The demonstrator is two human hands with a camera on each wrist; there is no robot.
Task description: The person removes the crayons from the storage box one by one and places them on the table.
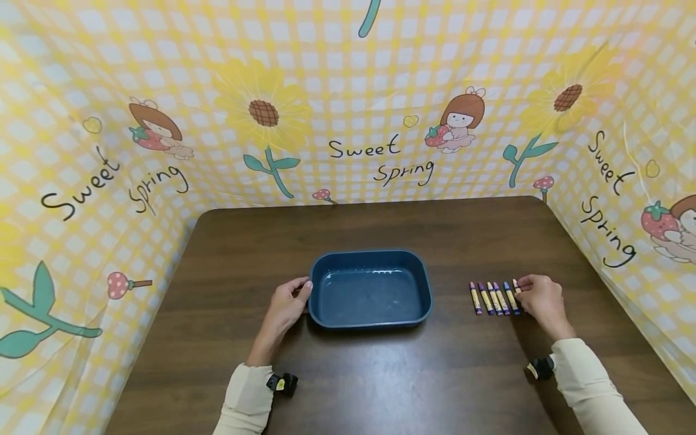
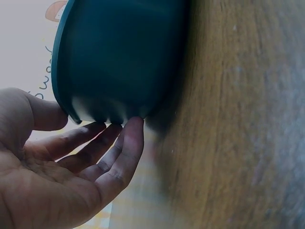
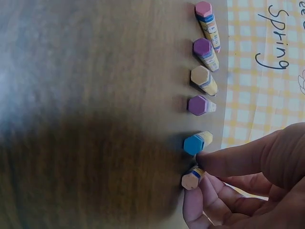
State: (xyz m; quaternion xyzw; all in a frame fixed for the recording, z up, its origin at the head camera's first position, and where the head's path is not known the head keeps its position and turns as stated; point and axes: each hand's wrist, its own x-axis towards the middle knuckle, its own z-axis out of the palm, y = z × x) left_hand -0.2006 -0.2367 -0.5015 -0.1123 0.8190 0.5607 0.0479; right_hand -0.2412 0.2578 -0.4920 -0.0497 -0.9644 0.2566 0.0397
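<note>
A dark blue rectangular plastic tub (image 1: 370, 326) with rounded corners stands on the table. At its left end, my left hand (image 1: 287, 305) holds it, thumb at the rim and bent fingers against the outer wall; the left wrist view shows these fingers (image 2: 131, 138) on the wall. To the right lies a row of crayons (image 1: 498, 299) in yellow wrappers. My right hand (image 1: 542, 302) pinches the rightmost crayon (image 3: 190, 179), peach at its end, between thumb and fingers. Beside it lies a blue crayon (image 3: 194, 144), close to the thumb tip.
Pink (image 3: 203, 9), purple (image 3: 202, 46) and beige (image 3: 200, 75) crayon ends line up farther along the row. The brown wooden table (image 1: 370, 386) is bordered at the back and sides by a yellow checked cloth (image 1: 348, 90). Each wrist wears a dark strapped camera.
</note>
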